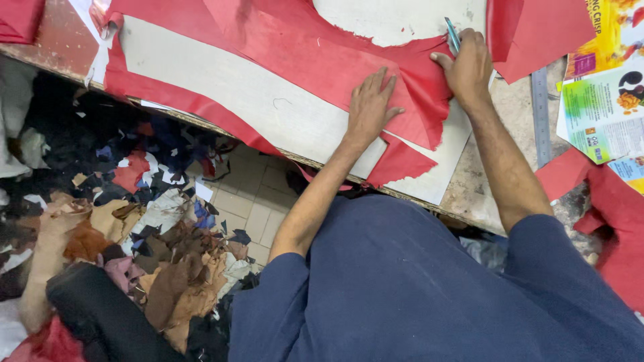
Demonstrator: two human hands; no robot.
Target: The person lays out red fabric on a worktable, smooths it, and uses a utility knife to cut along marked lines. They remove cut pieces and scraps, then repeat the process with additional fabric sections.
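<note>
A sheet of red leather is spread over a pale cutting board on the worktable, with large curved pieces already missing from it so that the board shows through. The leather is pressed flat by the left hand, whose fingers are spread apart and lie open on the surface, nothing being held in them. Just to the right, at the edge of a rounded cut-out, a slim teal-handled cutting tool is gripped in the right hand, the fingers being closed around it and its tip set against the leather. A steel ruler is seen lying beside the right forearm, and printed cardboard packaging is placed further right, next to more red leather pieces. A navy garment is worn by the person. Below the table edge, on the tiled floor, a heap of leather scraps in brown, tan, blue, red and black is piled.
</note>
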